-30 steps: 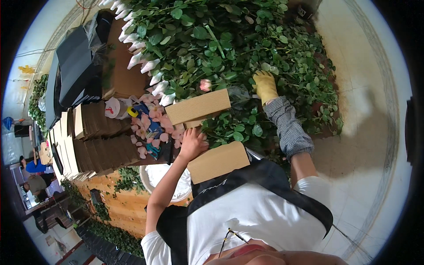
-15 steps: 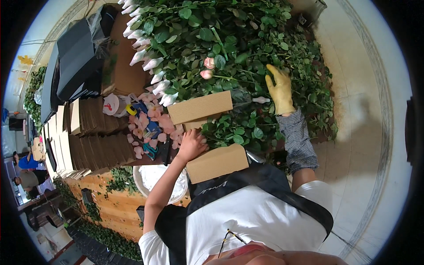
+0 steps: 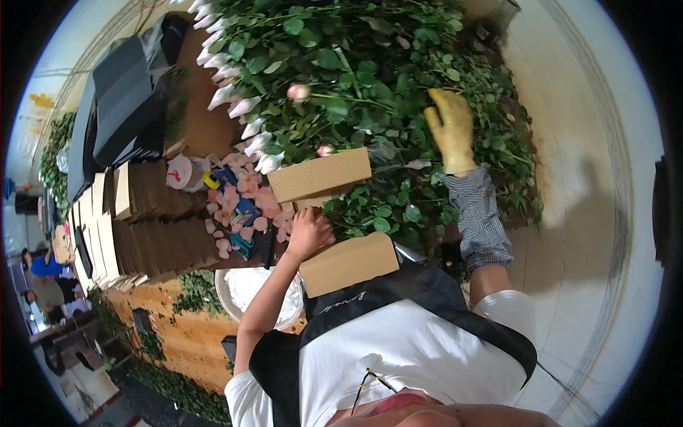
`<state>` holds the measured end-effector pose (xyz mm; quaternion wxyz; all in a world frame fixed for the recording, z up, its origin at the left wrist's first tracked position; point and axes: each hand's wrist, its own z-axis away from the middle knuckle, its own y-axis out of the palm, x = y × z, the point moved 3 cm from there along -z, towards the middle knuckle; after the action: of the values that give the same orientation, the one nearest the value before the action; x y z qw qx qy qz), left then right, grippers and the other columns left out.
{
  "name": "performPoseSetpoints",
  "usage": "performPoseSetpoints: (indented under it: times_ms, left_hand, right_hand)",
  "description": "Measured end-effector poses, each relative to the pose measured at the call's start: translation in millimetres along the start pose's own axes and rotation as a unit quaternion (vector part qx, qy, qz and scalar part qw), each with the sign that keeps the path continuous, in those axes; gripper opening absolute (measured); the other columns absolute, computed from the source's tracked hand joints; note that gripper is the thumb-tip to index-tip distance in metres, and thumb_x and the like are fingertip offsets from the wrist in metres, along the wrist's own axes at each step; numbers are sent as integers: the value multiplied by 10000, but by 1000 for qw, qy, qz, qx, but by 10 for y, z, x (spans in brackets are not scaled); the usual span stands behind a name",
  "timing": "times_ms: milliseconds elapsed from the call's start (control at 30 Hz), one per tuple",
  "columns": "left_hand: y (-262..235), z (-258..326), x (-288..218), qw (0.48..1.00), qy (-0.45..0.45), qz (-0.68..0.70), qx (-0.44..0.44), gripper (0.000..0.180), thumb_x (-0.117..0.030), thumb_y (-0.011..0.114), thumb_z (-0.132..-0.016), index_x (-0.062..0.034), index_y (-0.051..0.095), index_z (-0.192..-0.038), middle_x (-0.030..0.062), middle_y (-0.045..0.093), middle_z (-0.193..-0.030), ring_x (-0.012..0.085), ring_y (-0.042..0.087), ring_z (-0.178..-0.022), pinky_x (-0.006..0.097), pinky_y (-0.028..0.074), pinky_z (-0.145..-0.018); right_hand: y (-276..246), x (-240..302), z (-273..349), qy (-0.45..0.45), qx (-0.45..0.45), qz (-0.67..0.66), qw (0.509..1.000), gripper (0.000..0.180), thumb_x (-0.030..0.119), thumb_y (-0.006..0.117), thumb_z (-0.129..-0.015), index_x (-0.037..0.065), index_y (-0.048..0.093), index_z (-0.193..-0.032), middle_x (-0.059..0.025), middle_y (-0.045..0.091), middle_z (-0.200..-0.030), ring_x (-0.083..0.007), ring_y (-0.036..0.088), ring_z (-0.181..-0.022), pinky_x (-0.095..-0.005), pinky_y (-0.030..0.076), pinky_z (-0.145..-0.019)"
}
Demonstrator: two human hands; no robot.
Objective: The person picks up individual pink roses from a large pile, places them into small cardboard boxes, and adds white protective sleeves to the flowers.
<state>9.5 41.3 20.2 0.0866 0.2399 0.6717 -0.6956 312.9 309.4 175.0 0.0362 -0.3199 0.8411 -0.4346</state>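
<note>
My bare left hand [image 3: 309, 233] lies palm down between two corrugated cardboard pieces, fingers slightly apart, touching the lower cardboard [image 3: 350, 263] or the leaves beside it. Above it is the upper cardboard piece [image 3: 320, 175]. On my right hand [image 3: 454, 132] is a yellow glove. Its thumb and fingers are apart over the green rose leaves, and nothing shows clearly in it. A pink rose [image 3: 299, 92] lies to its left, blurred, its stem running toward the glove. Another pink rose [image 3: 325, 151] shows just above the upper cardboard. Leaves hide the stem ends.
White-sleeved rose heads [image 3: 244, 107] line the pile's left side. Stacked cardboard [image 3: 160, 238] stands left, beside loose pink petals [image 3: 267, 201], teal-handled scissors [image 3: 242, 246] and a white tape roll [image 3: 179, 171]. A white-lined bucket [image 3: 284, 295] is below the table edge. Far left, people are in the background.
My gloved right hand has moved slightly away from me. The two pink roses have parted, one shifting left and away, the other nearer the cardboard. My left hand has barely moved.
</note>
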Motion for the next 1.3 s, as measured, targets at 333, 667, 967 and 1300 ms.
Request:
performPoseSetpoints:
  times_ms: [333,667,967,1300]
  left_hand:
    - [154,55,153,995,-55,67,-54,573,-261,783,-786,-32,571,-1266,197,571,-1096,404,542,-1032,487,446,-905]
    - [77,37,97,998,-46,13,-35,586,-284,772,-808,-11,561,-1281,181,589,-1153,394,540,-1115,512,388,-1001]
    - [-62,-53,-25,998,-21,-56,5,524,-363,771,-802,-40,638,-1193,150,573,-1238,358,538,-1164,487,410,-965]
    - [13,-89,57,994,2,-109,4,651,-397,782,-756,-92,608,-1303,204,459,-1422,407,416,-1316,561,325,-1092]
  right_hand:
    - [251,-45,280,111,20,27,993,301,39,757,-749,28,688,-1042,-147,684,-1047,-365,628,-1021,-448,512,-943]
    - [-565,251,945,96,304,-216,923,348,-39,658,-804,29,717,-1140,-167,716,-1145,-316,680,-1067,-378,539,-933]
    - [496,44,2164,72,326,14,943,137,95,640,-793,69,721,-900,-151,696,-862,-352,677,-839,-431,542,-751]
    - [-129,-69,1211,234,281,-319,874,379,162,650,-939,109,623,-1313,-137,670,-1246,-274,629,-1151,-417,502,-975]
